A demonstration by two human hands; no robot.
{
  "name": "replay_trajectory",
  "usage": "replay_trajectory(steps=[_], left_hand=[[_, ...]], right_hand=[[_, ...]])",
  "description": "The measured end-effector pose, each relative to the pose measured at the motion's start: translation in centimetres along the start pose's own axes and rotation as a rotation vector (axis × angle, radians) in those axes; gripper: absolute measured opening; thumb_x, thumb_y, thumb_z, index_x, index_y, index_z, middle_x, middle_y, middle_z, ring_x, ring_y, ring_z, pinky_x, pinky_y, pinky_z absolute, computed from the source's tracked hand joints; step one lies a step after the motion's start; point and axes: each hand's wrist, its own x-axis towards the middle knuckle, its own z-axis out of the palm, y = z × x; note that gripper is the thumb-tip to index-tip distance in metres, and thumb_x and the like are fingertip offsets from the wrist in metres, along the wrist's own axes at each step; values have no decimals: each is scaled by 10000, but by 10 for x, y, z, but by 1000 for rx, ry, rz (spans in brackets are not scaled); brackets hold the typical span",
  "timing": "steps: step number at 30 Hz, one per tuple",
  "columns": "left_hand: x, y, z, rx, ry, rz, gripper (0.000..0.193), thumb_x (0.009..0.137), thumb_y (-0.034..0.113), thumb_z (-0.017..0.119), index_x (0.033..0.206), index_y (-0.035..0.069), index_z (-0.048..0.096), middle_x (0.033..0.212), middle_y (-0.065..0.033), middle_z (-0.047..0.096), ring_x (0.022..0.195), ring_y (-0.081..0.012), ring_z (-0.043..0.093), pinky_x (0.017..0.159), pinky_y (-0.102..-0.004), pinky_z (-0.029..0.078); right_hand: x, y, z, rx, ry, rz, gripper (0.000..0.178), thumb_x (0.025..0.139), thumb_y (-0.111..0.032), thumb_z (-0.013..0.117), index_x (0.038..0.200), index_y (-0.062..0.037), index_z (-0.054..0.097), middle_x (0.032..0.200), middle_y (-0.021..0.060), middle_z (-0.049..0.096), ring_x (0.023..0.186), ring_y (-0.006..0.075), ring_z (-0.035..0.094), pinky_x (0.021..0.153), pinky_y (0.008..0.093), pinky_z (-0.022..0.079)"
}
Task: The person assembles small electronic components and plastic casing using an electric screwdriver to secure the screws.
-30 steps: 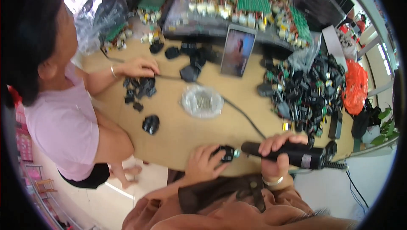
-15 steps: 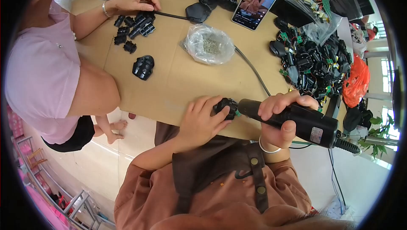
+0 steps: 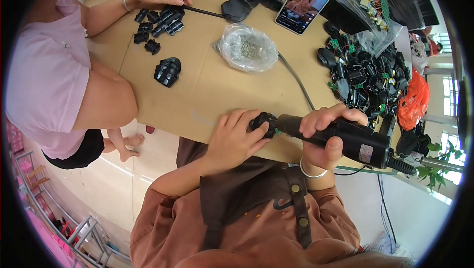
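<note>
Head view: tan tabletop [image 3: 217,93] under black tool [image 3: 363,145]; pale tiled floor [image 3: 121,189].

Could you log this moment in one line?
left hand: holding black part | right hand: gripping black handheld tool | beyond: open plastic bag

Pale tiled floor [image 3: 111,186], tan tabletop [image 3: 212,93], metal rack [image 3: 92,231] at lower left, bright windows [image 3: 448,90] at right

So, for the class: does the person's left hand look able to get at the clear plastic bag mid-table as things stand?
Likely yes, once free: the left hand holds a black part, but only tabletop seems to lie between that hand and the plastic bag.
</note>
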Motion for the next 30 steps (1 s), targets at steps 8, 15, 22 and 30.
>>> replay_trajectory(steps=[8,15,22,30], left_hand=[[0,0,1,5,7,-5,331,678,287,748,939,119,635,1098,-59,554,988,-248,518,765,-355,400],[-1,1,1,17,16,-2,331,679,296,746,940,122,640,1090,-63,563,983,-241,528,755,-347,391],[0,-1,2,13,-6,-6,328,689,302,735,945,126,631,1101,-65,563,995,-233,531,740,-338,380],[-1,-3,2,4,2,-19,329,694,316,724,945,128,628,1103,-64,562,997,-229,533,728,-336,370]], right_hand=[[0,1,2,-1,-7,18,479,789,-295,701,1092,-94,390,762,84,462,510,177,486,475,317,444],[-2,-2,-4,101,-52,124,510,749,-254,762,1026,-88,367,767,96,495,605,213,533,566,351,483],[2,5,2,24,-59,10,422,781,-275,700,975,-77,382,687,66,456,477,161,473,449,301,440],[7,6,5,8,-141,101,390,795,-245,693,929,-75,368,670,61,451,479,163,468,472,320,441]])
